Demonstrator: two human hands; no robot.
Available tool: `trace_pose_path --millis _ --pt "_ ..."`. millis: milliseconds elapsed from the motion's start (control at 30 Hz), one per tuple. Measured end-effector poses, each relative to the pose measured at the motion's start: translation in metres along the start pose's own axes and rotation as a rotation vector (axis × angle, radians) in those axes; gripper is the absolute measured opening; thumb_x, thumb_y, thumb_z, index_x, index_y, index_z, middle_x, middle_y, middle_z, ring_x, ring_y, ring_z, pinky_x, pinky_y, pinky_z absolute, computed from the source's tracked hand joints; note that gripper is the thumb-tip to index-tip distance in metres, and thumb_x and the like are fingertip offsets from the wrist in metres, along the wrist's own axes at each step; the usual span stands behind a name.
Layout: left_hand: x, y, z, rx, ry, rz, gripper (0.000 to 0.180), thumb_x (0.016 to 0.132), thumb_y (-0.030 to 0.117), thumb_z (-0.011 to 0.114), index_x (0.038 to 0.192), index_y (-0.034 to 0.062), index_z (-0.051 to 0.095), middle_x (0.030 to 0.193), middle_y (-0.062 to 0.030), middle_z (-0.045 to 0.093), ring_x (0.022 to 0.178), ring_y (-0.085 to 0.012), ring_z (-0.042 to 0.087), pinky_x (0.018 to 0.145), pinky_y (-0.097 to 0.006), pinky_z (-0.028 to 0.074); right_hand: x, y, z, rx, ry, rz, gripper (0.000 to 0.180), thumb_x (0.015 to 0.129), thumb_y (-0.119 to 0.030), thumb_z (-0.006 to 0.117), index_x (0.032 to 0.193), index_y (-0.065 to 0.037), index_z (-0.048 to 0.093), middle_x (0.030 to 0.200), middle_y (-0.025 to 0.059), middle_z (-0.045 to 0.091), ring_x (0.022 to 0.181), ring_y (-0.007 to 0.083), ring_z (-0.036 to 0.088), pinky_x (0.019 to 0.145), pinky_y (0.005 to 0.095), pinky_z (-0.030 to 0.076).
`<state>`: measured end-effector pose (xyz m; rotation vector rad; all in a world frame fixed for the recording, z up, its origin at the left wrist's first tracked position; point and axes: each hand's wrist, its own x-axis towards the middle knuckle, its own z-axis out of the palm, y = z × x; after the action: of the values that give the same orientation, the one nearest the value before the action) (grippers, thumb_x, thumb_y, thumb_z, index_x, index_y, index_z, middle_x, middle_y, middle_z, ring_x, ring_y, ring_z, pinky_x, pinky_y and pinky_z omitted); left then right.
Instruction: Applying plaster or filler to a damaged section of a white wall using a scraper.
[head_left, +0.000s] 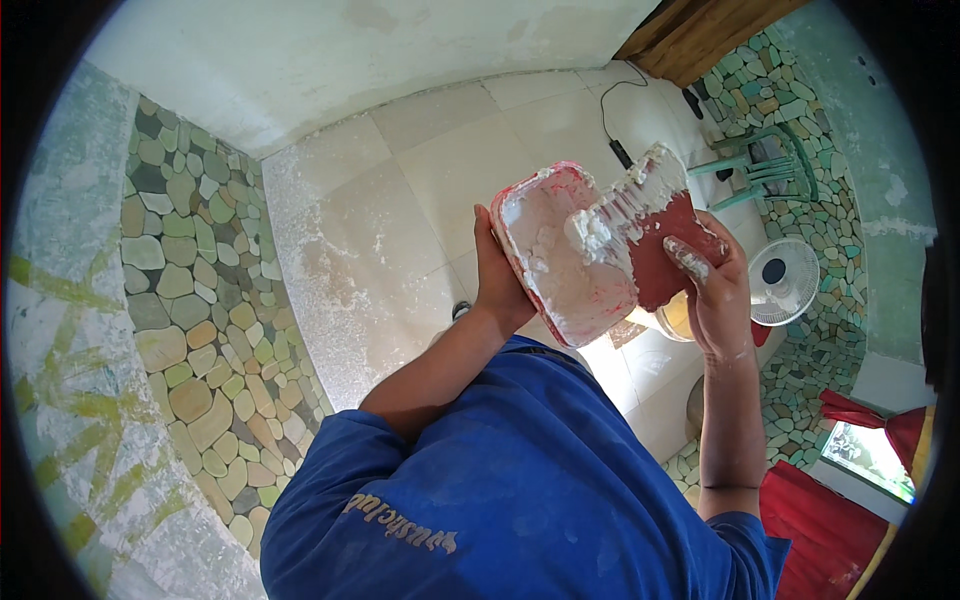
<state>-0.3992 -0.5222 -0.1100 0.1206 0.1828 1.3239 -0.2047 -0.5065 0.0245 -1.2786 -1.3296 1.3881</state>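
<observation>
Left hand is wrapped shut around the near edge of a red tray, fingers hidden behind it, thumb side toward us, and the tray tilts up with its hollow facing the camera. That hollow is smeared all over with white plaster. Right hand is closed on the handle end of a red trowel, one plaster-caked finger lying flat along the blade. The trowel's far edge carries a thick ridge of white plaster, and the blade lies across the tray's right rim, touching it, so tray and tool sit squarely between the two hands. No package or label shows on either one, just red plastic under the white crust. Below the hands, blue sleeves fill the lower middle, with pale lettering on the fabric. Beyond the tray, pale floor tiles run out, dusted white near the left. A pebble mosaic strip borders them on the left. To the right, a white fan stands just past the right hand, a green plastic chair further off, and a black cable trails across the tiles. Something yellowish sits under the right wrist, possibly a bucket, mostly hidden. Red cloth lies at lower right
</observation>
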Motion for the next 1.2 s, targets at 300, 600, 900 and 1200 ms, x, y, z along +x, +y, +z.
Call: trace_pose_path --millis 300,600,900,1200 --pt "0.001 0.003 -0.012 0.038 0.153 -0.111 0.093 0.086 0.083 0.023 0.145 0.0132 0.040 0.138 -0.0130 0.050 0.127 -0.0324 0.049 0.106 -0.050 0.040 -0.003 0.039 -0.006 0.607 -0.006 0.197 0.035 0.090 -0.008 0.062 0.123 -0.001 0.053 0.120 0.0097 0.061 0.112 0.0217 0.059 0.099 0.0370 0.047" --pt "-0.003 0.015 -0.014 0.093 0.321 -0.069 0.096 0.086 0.082 0.019 0.148 0.0114 0.035 0.146 -0.0151 0.043 0.133 -0.0344 0.043 0.111 -0.052 0.035 0.006 0.066 0.013 0.755 -0.056 0.246 0.034 0.094 -0.012 0.060 0.127 -0.003 0.052 0.123 0.0103 0.061 0.115 0.0229 0.059 0.100 0.0373 0.047" --pt "0.016 0.051 -0.030 0.116 0.319 0.038 0.097 0.086 0.082 0.022 0.148 0.0091 0.035 0.146 -0.0161 0.044 0.133 -0.0344 0.044 0.111 -0.052 0.036 0.059 0.074 0.041 0.748 -0.178 0.294 0.041 0.087 -0.001 0.061 0.126 -0.002 0.052 0.121 0.0102 0.061 0.113 0.0240 0.060 0.101 0.0389 0.047" --pt "0.072 0.109 -0.028 0.149 0.394 0.204 0.090 0.088 0.079 0.022 0.145 0.0111 0.040 0.145 -0.0142 0.046 0.130 -0.0345 0.046 0.110 -0.052 0.037 0.167 0.067 0.074 0.893 -0.273 0.406 0.031 0.089 0.001 0.058 0.119 -0.002 0.055 0.115 0.0099 0.063 0.109 0.0234 0.061 0.095 0.0376 0.051"
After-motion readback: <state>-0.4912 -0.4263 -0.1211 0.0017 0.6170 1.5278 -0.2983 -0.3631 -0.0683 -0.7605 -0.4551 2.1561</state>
